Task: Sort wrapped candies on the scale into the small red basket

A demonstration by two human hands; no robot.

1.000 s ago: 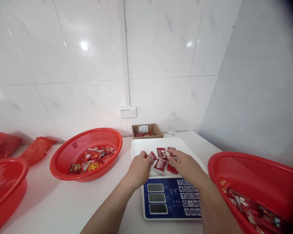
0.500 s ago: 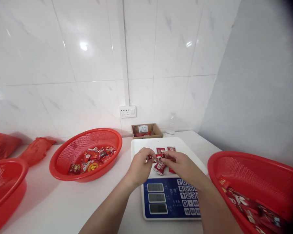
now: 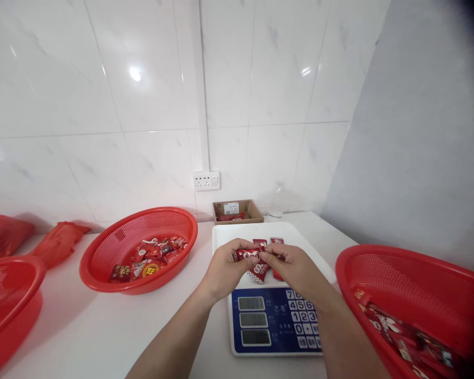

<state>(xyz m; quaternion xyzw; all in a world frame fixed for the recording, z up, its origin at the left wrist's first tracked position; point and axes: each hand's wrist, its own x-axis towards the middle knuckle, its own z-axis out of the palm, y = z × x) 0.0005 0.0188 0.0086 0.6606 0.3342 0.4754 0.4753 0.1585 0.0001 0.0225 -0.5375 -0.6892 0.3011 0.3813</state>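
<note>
Over the white pan of a digital scale (image 3: 229,237), both hands meet on one small red-wrapped candy (image 3: 243,255). My left hand (image 3: 228,268) pinches its body between thumb and fingers. The fingertips of my right hand (image 3: 290,264) close on its right end. Just beneath lies another red candy packet (image 3: 258,272) with a dotted white edge, flat on the pan. Farther back on the pan is a red packet (image 3: 277,240), partly covered by my right hand. The scale's blue keypad panel (image 3: 278,337) faces me, its digits too faint to read surely.
A red mesh basket (image 3: 102,258) of mixed packets stands left, another red basket (image 3: 347,258) with packets right. A third red basket (image 3: 35,268) and a red plastic bag (image 3: 65,242) sit far left. Behind the scale are a cardboard box (image 3: 256,213) and clear bottle (image 3: 277,202).
The candy has shifted slightly left and now lies more level, showing more of its printed face. My left thumb has come across it. The display digits have changed.
</note>
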